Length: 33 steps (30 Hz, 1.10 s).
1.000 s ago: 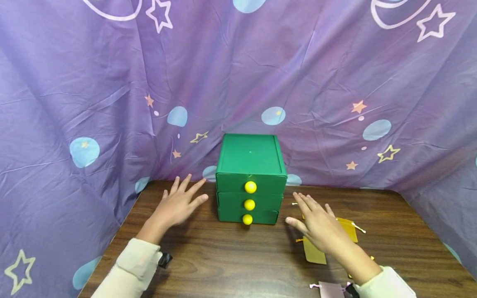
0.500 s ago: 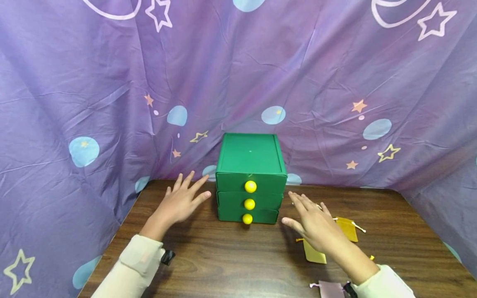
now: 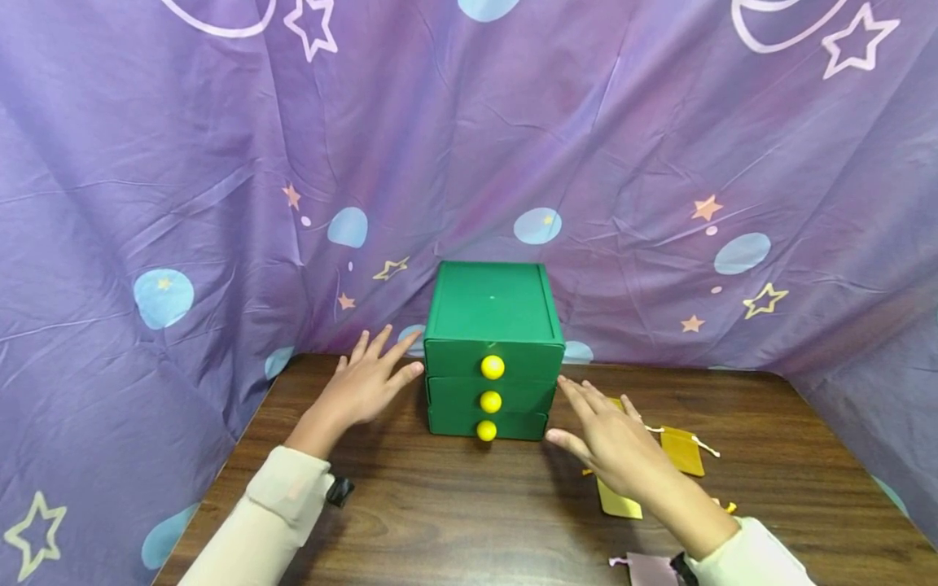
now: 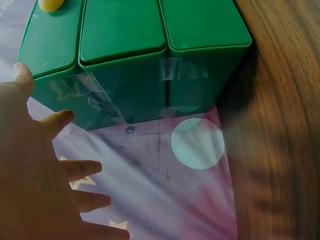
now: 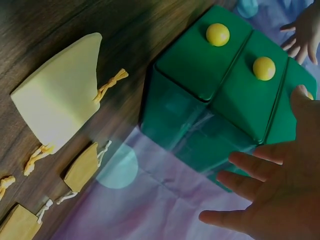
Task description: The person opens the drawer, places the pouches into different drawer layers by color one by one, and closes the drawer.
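Observation:
A green three-drawer box [image 3: 493, 305] stands at the back middle of the table, its drawers closed, each with a round yellow knob [image 3: 493, 367]. Beside its left side is my left hand [image 3: 359, 389], fingers spread and holding nothing. My right hand [image 3: 615, 443] hovers by the box's right side with straight fingers, also holding nothing. Whether either hand touches the box I cannot tell. In the left wrist view, clear tape [image 4: 169, 69] shows on the box's side. Under and beside my right hand lie a pale yellow drawstring pouch [image 5: 62, 95] and a mustard drawstring pouch [image 3: 681, 450].
A lilac pouch [image 3: 652, 570] lies near the table's front edge, partly hidden by the right sleeve. Another mustard pouch [image 5: 20, 223] shows in the right wrist view. Purple curtain [image 3: 623, 163] with stars hangs behind and at both sides of the wooden table [image 3: 440, 521].
Both hands have moved inward toward the box, the left one rightward and slightly up, the right one leftward. The box and pouches have stayed in place.

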{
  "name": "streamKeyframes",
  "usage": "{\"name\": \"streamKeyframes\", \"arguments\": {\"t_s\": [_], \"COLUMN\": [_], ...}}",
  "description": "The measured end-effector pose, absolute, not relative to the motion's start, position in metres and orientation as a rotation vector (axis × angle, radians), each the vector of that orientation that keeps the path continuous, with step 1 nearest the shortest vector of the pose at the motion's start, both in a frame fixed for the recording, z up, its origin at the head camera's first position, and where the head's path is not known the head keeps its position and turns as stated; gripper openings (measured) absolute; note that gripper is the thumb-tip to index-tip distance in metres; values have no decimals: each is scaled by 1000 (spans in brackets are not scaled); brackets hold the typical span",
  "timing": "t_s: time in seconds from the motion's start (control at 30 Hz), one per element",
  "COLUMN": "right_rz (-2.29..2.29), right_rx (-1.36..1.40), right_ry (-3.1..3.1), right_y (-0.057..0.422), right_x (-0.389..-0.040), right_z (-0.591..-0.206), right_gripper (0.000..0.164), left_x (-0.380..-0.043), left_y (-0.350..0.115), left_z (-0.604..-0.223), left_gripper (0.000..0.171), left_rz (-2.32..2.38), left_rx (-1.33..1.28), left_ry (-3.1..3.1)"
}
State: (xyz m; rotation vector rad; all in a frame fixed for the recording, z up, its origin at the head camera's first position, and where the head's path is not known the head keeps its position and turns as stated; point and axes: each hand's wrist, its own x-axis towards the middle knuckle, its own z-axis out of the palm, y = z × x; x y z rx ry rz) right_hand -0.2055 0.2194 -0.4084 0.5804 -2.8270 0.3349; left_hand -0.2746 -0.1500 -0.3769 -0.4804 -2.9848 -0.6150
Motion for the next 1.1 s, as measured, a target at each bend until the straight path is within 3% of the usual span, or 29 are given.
{"name": "streamKeyframes", "arguments": {"t_s": [0.8, 1.1], "right_rz": [340, 338], "right_rx": [594, 584], "right_ry": [-2808, -2825], "right_y": [215, 213], "right_x": [-205, -204], "right_z": [-406, -407], "right_gripper": [80, 83], "left_x": [-293, -310], "left_y": [-132, -128], "left_z": [-355, -343], "left_gripper": [68, 70], "left_rz": [-736, -1038], "left_rx": [-551, -758], "left_ry": [-2946, -2876]}}
